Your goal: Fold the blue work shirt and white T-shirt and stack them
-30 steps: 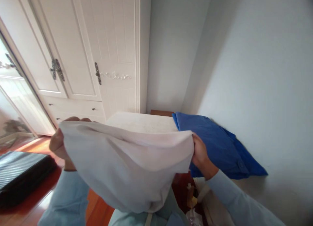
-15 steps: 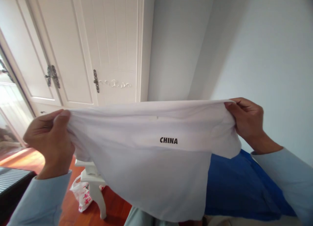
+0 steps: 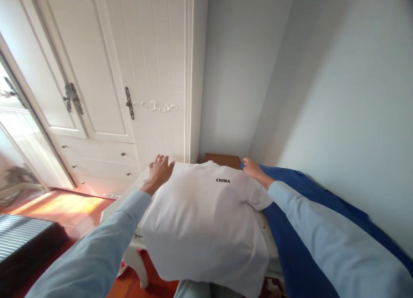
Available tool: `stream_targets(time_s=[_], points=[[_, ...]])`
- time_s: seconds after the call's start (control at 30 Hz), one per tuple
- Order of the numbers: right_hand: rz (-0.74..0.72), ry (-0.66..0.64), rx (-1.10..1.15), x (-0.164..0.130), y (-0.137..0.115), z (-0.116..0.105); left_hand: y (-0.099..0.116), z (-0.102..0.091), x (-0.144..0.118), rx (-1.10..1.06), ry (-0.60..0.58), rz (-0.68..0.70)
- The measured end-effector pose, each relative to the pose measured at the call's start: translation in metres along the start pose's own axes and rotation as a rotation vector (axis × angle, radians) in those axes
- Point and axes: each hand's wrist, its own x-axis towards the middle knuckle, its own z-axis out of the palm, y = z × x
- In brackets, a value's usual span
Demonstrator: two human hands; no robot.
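A white T-shirt [image 3: 200,212] with the black word CHINA lies spread on a white table [image 3: 121,203], its lower part hanging over the front edge. At its far left shoulder is my left hand [image 3: 160,171], fingers apart and holding nothing. My right hand [image 3: 254,168] is closed by the far right shoulder of the shirt. A bit of blue shows at its fingertips; whether they pinch shirt or blue cloth is unclear. The blue cloth [image 3: 290,238] lies along the right side, partly beneath the right sleeve.
A white wardrobe [image 3: 155,66] with dark metal handles and drawers stands behind on the left. A brown wooden piece [image 3: 222,160] sits at the table's far side near the wall [image 3: 348,96]. At lower left is a dark box with a ribbed top [image 3: 22,233].
The T-shirt has gone from being stretched up between both hands to lying on the table. Both arms have reached forward, and my left hand has let go of the shirt.
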Motion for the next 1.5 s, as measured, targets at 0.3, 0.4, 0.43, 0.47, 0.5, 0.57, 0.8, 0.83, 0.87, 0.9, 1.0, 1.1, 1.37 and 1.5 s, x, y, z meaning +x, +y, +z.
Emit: stream_targets(time_s=[0.3, 0.4, 0.43, 0.47, 0.5, 0.57, 0.8, 0.83, 0.87, 0.9, 1.0, 1.1, 1.37, 1.5], points=[[-0.106, -0.238, -0.251, -0.046, 0.036, 0.026, -0.017, 0.069, -0.049, 0.151, -0.441, 0.298], [-0.042, -0.296, -0.329, -0.047, 0.05, 0.01, -0.02, 0.069, -0.051, 0.175, -0.42, 0.265], [-0.037, -0.312, -0.333, -0.047, 0.054, 0.004, -0.021, 0.068, -0.05, 0.185, -0.432, 0.254], [-0.038, -0.322, -0.333, -0.045, 0.057, -0.002, -0.022, 0.066, -0.05, 0.196, -0.446, 0.247], [-0.043, -0.316, -0.33, -0.043, 0.059, -0.009, -0.022, 0.064, -0.05, 0.205, -0.459, 0.247], [-0.039, -0.247, -0.326, -0.036, 0.06, -0.023, -0.023, 0.062, -0.05, 0.205, -0.475, 0.258], [0.177, 0.088, -0.301, -0.006, 0.044, -0.051, -0.022, 0.065, -0.055, 0.229, -0.442, 0.275], [0.138, 0.06, -0.278, -0.008, 0.039, -0.045, -0.021, 0.065, -0.056, 0.245, -0.44, 0.269], [0.081, 0.023, -0.252, -0.013, 0.033, -0.036, -0.02, 0.066, -0.056, 0.258, -0.439, 0.264], [0.005, -0.014, -0.221, -0.02, 0.026, -0.024, -0.019, 0.066, -0.056, 0.268, -0.438, 0.26], [-0.372, -0.131, -0.14, -0.051, 0.007, 0.02, -0.018, 0.064, -0.055, 0.281, -0.455, 0.258], [-0.69, -0.243, -0.147, -0.075, 0.006, 0.057, -0.022, 0.064, -0.052, 0.272, -0.471, 0.261], [-0.372, -0.345, -0.196, -0.048, 0.074, 0.078, -0.042, 0.068, -0.045, 0.218, -0.288, 0.255], [-0.367, -0.323, -0.203, -0.04, 0.075, 0.084, -0.05, 0.06, -0.04, 0.38, -0.107, 0.072]])
